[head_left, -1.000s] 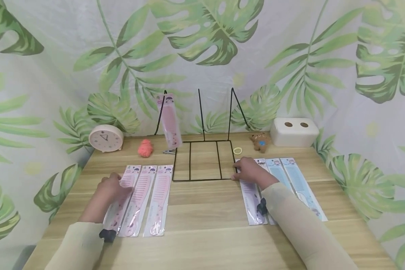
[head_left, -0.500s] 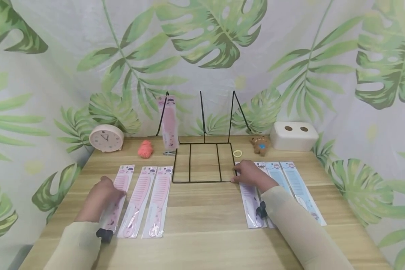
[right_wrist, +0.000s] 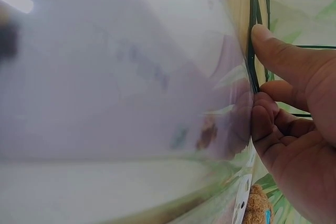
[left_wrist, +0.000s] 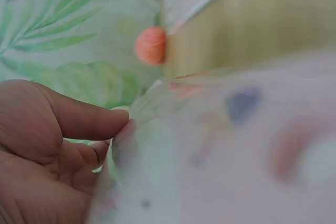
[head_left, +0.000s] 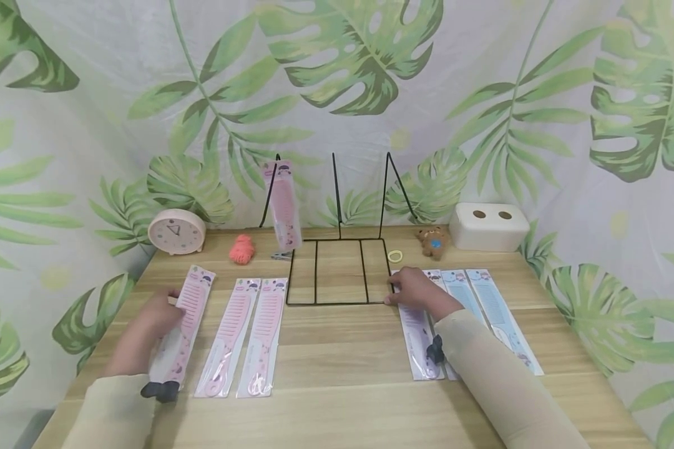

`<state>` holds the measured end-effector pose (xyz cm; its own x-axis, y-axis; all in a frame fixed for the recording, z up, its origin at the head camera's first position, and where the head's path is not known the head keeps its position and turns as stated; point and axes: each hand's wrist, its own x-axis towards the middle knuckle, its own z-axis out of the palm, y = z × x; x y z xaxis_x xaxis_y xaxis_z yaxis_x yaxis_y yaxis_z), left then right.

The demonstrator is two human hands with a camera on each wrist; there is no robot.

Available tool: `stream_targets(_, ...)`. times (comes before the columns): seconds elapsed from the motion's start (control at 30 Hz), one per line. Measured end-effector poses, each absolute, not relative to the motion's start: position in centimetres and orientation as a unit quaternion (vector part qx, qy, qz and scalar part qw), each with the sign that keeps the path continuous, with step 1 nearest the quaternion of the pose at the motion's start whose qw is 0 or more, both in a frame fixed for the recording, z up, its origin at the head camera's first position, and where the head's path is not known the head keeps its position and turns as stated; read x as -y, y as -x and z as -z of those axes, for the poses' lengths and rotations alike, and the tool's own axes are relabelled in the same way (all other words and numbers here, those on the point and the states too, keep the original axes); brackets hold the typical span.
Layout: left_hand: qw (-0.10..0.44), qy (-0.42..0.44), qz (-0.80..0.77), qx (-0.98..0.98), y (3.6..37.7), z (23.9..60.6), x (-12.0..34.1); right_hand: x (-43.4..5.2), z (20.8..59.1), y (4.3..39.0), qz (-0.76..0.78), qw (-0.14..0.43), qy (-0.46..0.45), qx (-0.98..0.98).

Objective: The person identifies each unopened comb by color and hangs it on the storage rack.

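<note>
My left hand (head_left: 154, 317) pinches the left edge of a packaged pink comb (head_left: 190, 308), tilted up off the table. In the left wrist view thumb and index finger grip the clear sleeve (left_wrist: 157, 156). Two more packaged pink combs (head_left: 231, 333) lie just to its right. My right hand (head_left: 418, 290) holds the front right corner of a black wire display rack (head_left: 337, 304), thumb on the wire in the right wrist view. Under that hand lies a packaged purple comb (head_left: 418, 343). Another packaged pink comb (head_left: 283, 209) hangs on the rack's left hook.
Packaged blue combs (head_left: 497, 305) lie at the right. Along the back stand a pink clock (head_left: 176, 232), a coral-coloured bundle (head_left: 242, 249), a brown bear (head_left: 434, 242) and a white box with two holes (head_left: 491, 227). A grey clip (head_left: 281, 256) and a yellow ring (head_left: 395, 256) lie beside the rack.
My left hand has drawn the leftmost packaged pink comb leftward, away from the other two, and tilted it up. The right hand keeps its place on the rack; the hanging pack sways slightly.
</note>
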<state>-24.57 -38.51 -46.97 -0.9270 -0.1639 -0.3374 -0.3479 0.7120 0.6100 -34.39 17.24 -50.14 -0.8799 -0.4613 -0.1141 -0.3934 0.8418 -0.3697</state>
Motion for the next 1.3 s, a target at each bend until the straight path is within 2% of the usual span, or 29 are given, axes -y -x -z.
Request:
stream_targets(0.17, 0.097, 0.091, -0.379, -0.916, 23.4, 44.8, 39.7, -17.0, 50.4, 34.2, 0.175, 0.112, 0.218, -0.954)
stream_targets(0.3, 0.042, 0.054, -0.420, -0.905, 22.8, 43.7, 39.3, -16.9, 50.5, 34.2, 0.169, 0.114, 0.215, -0.955)
stream_targets(0.47, -0.080, -0.018, -0.492, -0.867, 22.5, 43.2, 36.7, -17.0, 50.2, 34.3, 0.169, 0.106, 0.220, -0.955)
stream_targets(0.57, -0.121, -0.091, -0.564, -0.812, 22.3, 43.0, 34.9, -17.1, 50.1, 34.3, 0.170, 0.104, 0.228, -0.953)
stream_targets(0.7, -0.106, -0.179, -0.647, -0.733, 22.1, 42.8, 32.7, -17.2, 50.1, 34.4, 0.171, 0.103, 0.232, -0.952)
stream_targets(0.83, -0.086, -0.216, -0.655, -0.719, 22.3, 42.3, 31.0, -17.3, 50.3, 34.6, 0.171, 0.099, 0.230, -0.953)
stream_targets(1.07, -0.058, -0.216, -0.628, -0.745, 23.2, 42.0, 28.9, -17.6, 50.4, 34.7, 0.173, 0.104, 0.216, -0.955)
stream_targets(1.3, -0.057, -0.202, -0.609, -0.765, 23.7, 41.6, 27.9, -17.4, 50.2, 34.5, 0.179, 0.107, 0.214, -0.954)
